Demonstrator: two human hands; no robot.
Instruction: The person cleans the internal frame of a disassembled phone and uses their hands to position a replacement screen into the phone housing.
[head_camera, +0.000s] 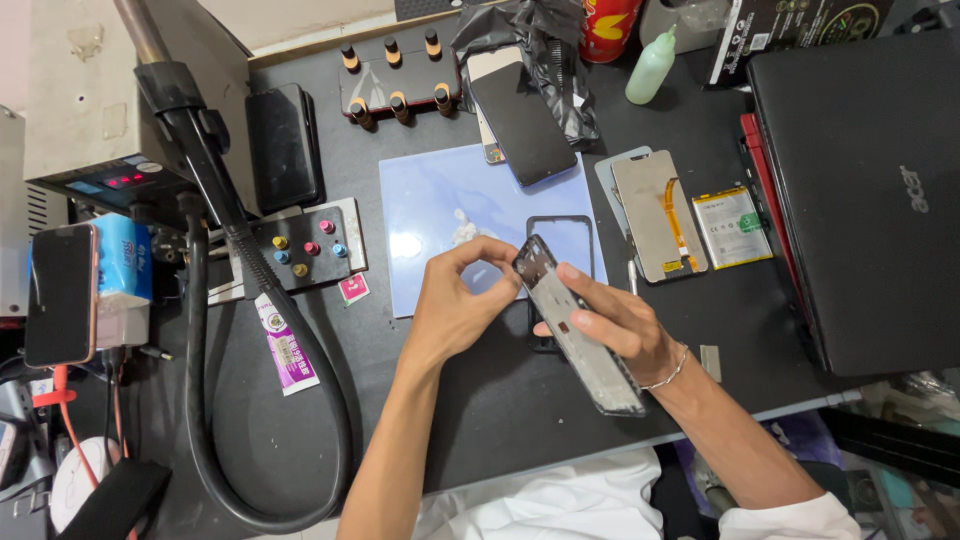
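Hands gripping phone frame, between them

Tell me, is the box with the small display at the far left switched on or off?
On. The grey box shows lit red digits on its small display.

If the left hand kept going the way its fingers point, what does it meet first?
The left hand points right; its fingers already meet the top of the grey phone frame held by the right hand.
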